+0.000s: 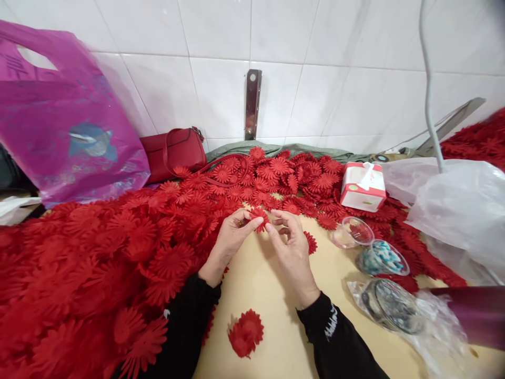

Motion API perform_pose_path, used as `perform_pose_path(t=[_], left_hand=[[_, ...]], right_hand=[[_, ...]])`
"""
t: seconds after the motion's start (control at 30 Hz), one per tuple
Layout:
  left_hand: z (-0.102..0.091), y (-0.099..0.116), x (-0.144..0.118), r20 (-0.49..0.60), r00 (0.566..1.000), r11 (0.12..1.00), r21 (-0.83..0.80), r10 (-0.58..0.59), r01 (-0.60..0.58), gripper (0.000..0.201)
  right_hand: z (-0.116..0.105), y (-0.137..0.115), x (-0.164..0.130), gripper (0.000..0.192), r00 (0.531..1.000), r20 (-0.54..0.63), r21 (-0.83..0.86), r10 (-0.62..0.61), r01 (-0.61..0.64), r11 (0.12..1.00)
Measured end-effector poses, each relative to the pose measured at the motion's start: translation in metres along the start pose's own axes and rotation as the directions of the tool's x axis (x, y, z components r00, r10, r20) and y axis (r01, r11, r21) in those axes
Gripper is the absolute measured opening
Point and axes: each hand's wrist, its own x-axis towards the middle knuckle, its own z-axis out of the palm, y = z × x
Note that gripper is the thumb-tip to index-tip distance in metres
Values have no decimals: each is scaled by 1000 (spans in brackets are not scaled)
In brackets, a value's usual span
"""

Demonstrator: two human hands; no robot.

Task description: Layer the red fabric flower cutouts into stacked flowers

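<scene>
A red fabric flower (258,217) is held up over the middle of the table. My left hand (233,235) pinches it between thumb and fingers at its left side. From the other side my right hand (291,246) has its thumb and index finger at the flower's right edge, the other fingers curled. Just past my right hand lies another red flower piece (310,242). Between my forearms a small overlapping cluster of red flowers (246,332) rests on the tabletop (272,300).
A big heap of red flowers (98,263) covers the left, with more along the wall. Behind stand a purple plastic bag (74,116) and a red handbag (175,152). At right are a tissue box (363,187), clear plastic cups (382,258) and plastic wrapping (465,205).
</scene>
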Motion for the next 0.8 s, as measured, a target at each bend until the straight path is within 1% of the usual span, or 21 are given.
perform_pose_path(t=[0.1,0.2,0.27,0.37,0.43,0.53,0.67,0.73,0.8], left_hand=[[2,2,0,67,998,1000,19,11,-12,39],[4,4,-1,100,995,999,43,28,-33,36],[4,5,-1,104,994,999,36,17,-21,35],[4,6,-2,104,994,999,-5,-46,47,40],[4,5,-3,76,993,994,-52,-89,93,44],[3,4,-2,-5,994,987,-116,-108,107,43],[3,4,-2,-109,985,975,-193,-133,110,40],[3,5,-3,-126,981,972,-200,-147,121,38],[3,6,-4,-131,982,977,-180,-135,110,33]], right_hand=[[1,2,1,22,995,44,93,87,-91,992],[1,4,2,19,990,52,156,134,-141,978],[0,5,3,21,989,23,177,147,-149,973],[-4,5,6,24,983,-72,219,168,-149,964],[-7,6,8,25,976,-129,242,173,-138,960],[-9,7,11,25,973,-154,274,171,-124,954],[-7,9,11,35,976,-127,292,175,-132,947],[-7,8,10,41,976,-112,272,185,-149,951],[-8,7,9,46,972,-106,283,211,-174,943]])
